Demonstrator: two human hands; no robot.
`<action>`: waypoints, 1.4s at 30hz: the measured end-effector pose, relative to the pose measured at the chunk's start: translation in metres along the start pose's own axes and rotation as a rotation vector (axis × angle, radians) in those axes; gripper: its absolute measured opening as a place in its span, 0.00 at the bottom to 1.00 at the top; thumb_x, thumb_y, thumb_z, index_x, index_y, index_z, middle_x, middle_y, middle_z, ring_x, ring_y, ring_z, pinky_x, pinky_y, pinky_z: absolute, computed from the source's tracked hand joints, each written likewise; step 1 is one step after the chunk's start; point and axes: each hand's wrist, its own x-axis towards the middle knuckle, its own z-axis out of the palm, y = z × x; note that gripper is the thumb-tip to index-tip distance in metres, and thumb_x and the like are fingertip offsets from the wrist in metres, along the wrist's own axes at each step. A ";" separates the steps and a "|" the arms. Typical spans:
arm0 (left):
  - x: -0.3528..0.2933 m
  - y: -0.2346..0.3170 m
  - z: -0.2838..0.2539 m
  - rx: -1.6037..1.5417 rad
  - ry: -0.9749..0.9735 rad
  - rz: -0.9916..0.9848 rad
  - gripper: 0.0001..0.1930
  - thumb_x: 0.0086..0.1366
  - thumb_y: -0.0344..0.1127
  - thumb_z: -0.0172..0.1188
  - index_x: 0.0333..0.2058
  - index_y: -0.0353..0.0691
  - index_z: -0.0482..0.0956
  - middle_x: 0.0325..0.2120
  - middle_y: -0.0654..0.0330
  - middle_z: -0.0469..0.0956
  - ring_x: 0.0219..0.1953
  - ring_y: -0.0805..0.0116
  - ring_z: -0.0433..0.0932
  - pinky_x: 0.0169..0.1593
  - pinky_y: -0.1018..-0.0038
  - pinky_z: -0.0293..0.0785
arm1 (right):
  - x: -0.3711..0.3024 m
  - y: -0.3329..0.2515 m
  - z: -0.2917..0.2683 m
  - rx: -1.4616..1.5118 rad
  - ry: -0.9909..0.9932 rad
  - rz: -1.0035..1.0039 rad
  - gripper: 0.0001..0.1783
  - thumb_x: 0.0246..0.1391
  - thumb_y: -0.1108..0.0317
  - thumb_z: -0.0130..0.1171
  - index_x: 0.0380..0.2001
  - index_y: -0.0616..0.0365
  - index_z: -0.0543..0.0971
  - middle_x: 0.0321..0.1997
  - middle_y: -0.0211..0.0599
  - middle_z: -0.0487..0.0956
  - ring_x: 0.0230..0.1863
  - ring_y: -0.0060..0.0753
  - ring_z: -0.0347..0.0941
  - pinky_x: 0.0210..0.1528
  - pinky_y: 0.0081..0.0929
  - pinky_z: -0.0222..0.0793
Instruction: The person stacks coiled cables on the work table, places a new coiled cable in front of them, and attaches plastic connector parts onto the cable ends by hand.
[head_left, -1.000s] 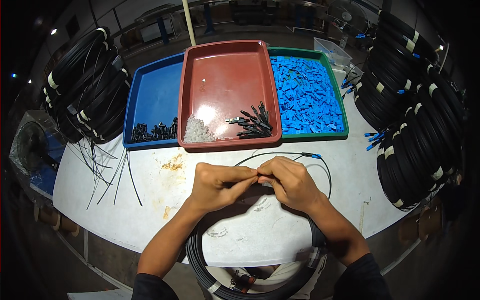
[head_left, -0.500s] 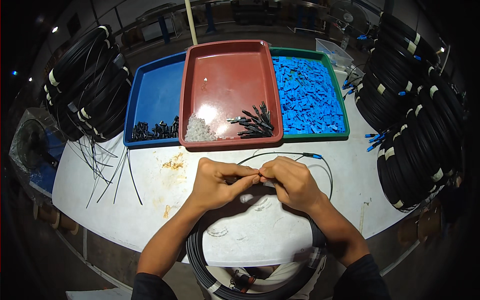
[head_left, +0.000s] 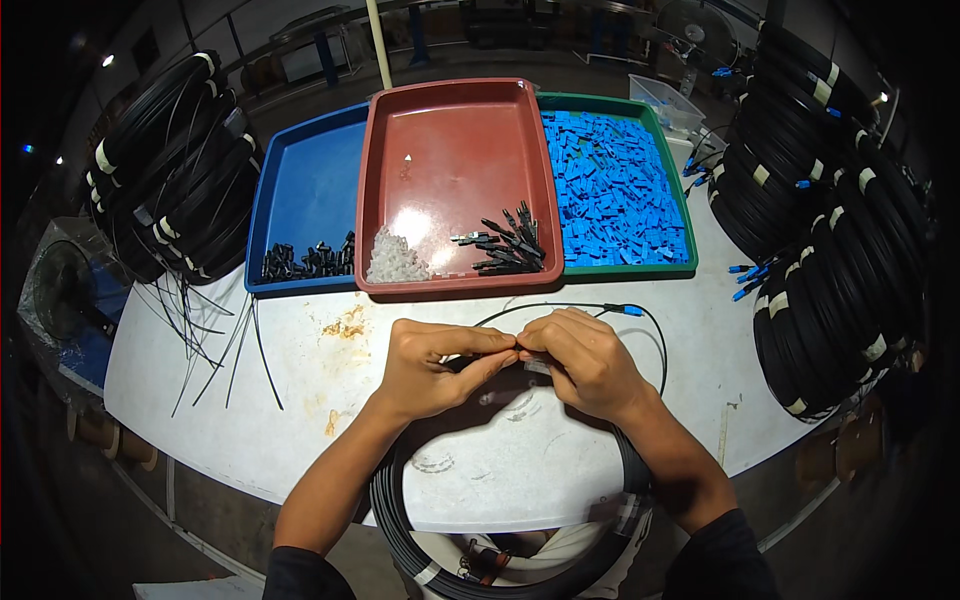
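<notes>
Thumb and fingers of my left hand [head_left: 428, 362] are pinched together over the table. My right hand [head_left: 588, 362] is pinched too, its fingertips meeting the left ones. Whatever sits between them is too small and covered to make out. Just under the right fingers shows a small translucent piece [head_left: 537, 366]. Below both hands, a black cable coil [head_left: 392, 490] lies partly on the table and partly over its near edge, bound with tape. Behind my hands loops a thin black cable with a blue connector [head_left: 627, 310] on it.
Beyond stand a blue tray [head_left: 310, 190] with black parts, a red tray [head_left: 455, 150] with white pieces and black connector parts, and a green tray [head_left: 690, 270] full of blue connector housings. Black cable coils are stacked left [head_left: 165, 160] and right [head_left: 840, 290] on the white table [head_left: 250, 450].
Both hands keep their pinch at nearly the same spot, with only a slight shift of the fingers. The trays and coils stay where they were.
</notes>
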 end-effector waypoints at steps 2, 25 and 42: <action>0.000 -0.003 -0.003 0.023 0.031 -0.006 0.08 0.55 0.24 0.73 0.35 0.34 0.89 0.31 0.54 0.88 0.31 0.68 0.89 0.38 0.77 0.84 | 0.001 0.002 -0.002 0.000 0.004 0.011 0.12 0.42 0.83 0.64 0.33 0.63 0.76 0.29 0.40 0.77 0.32 0.45 0.77 0.37 0.39 0.74; -0.015 -0.020 0.004 -0.125 0.133 -0.015 0.34 0.54 0.22 0.76 0.55 0.35 0.64 0.53 0.52 0.76 0.43 0.57 0.87 0.48 0.72 0.88 | -0.001 0.005 -0.009 0.020 -0.274 0.137 0.26 0.40 0.86 0.59 0.46 0.56 0.81 0.34 0.39 0.80 0.33 0.46 0.78 0.34 0.38 0.74; -0.010 -0.014 -0.001 -0.028 0.088 -0.013 0.26 0.55 0.24 0.75 0.50 0.35 0.74 0.44 0.58 0.83 0.41 0.63 0.88 0.44 0.76 0.87 | -0.003 0.006 -0.005 -0.004 -0.216 0.130 0.26 0.43 0.82 0.60 0.47 0.49 0.83 0.32 0.34 0.79 0.32 0.43 0.78 0.34 0.38 0.75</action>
